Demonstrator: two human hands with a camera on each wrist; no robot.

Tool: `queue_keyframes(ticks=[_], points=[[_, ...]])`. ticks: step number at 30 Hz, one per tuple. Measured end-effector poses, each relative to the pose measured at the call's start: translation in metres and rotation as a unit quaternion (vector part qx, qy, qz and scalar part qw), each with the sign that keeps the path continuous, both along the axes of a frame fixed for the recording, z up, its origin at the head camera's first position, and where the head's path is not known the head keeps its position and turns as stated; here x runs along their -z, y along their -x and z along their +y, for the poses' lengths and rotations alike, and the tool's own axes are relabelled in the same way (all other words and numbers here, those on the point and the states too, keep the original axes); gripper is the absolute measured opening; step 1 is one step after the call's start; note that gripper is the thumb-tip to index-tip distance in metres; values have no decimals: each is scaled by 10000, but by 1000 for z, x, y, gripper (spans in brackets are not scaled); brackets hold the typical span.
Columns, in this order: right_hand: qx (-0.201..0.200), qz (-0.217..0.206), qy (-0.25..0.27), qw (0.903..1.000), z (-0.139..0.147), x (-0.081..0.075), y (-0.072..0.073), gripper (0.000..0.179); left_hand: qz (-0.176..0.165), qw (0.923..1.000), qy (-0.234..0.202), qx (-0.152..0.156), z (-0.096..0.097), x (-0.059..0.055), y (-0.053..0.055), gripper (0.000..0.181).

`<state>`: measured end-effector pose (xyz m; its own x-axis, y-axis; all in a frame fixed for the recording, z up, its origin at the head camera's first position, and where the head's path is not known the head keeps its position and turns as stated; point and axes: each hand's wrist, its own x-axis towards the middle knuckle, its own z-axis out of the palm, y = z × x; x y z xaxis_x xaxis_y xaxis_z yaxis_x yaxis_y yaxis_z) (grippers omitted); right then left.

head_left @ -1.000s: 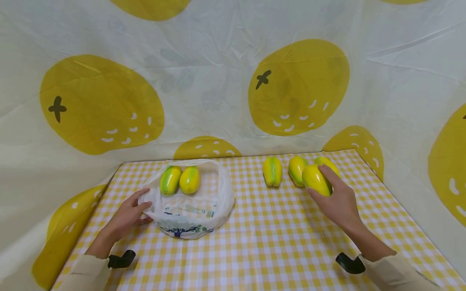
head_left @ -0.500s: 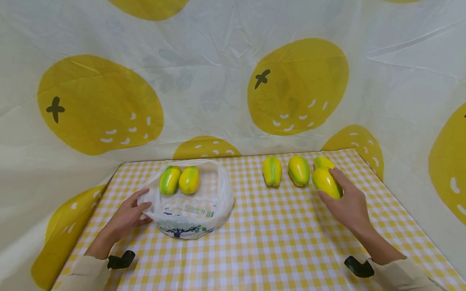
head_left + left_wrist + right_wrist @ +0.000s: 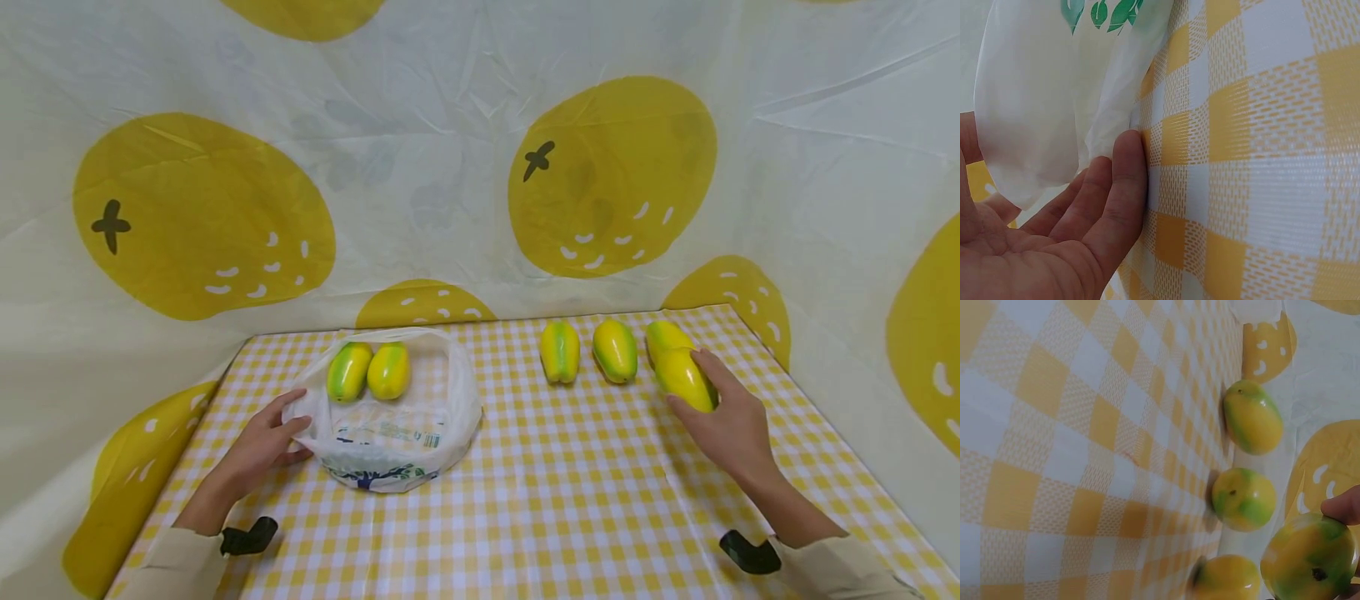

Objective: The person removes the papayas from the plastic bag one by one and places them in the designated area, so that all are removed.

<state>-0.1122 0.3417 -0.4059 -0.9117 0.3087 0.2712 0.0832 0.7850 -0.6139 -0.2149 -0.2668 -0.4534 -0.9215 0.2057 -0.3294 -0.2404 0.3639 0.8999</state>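
My left hand (image 3: pixel 258 446) holds the left rim of a white plastic bag (image 3: pixel 461 400) between thumb and fingers. Its mouth gapes, and two yellow-green mangoes (image 3: pixel 348 372) lie inside. In the left wrist view the bag's side (image 3: pixel 1029 106) hangs between the thumb and the curled fingers (image 3: pixel 1125 181). On the right, my right hand (image 3: pixel 723 421) grips another mango (image 3: pixel 684 379) from its right side. That mango partly covers a mango (image 3: pixel 666 335) behind it. The right wrist view shows the held mango (image 3: pixel 1310 559) with a fingertip (image 3: pixel 1344 506) on it.
Two more mangoes, one (image 3: pixel 559 352) nearer the bag and one (image 3: pixel 615 352) nearer my right hand, lie by the table's back edge. A yellow checked cloth (image 3: pixel 510 517) covers the table. A fruit-printed curtain (image 3: pixel 420 192) stands right behind it.
My right hand has moved to the right with the mango, away from the middle mango and in front of the rightmost one. The left hand and the bag stay put.
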Motion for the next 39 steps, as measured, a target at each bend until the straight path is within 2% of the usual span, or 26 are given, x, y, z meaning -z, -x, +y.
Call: queue_keyframes(ticks=[11, 18, 30, 39], points=[[34, 13, 114, 9999, 14, 5, 1, 75, -2, 10000, -32, -28, 2, -4, -2, 74], [50, 34, 37, 10000, 20, 8, 0, 74, -40, 10000, 6, -54, 0, -2, 0, 74], [270, -227, -64, 9994, 25, 18, -1, 73, -80, 9999, 106, -103, 1, -1, 1, 74], [250, -260, 57, 9993, 27, 23, 0, 73, -59, 9998, 162, -97, 1, -1, 2, 73]])
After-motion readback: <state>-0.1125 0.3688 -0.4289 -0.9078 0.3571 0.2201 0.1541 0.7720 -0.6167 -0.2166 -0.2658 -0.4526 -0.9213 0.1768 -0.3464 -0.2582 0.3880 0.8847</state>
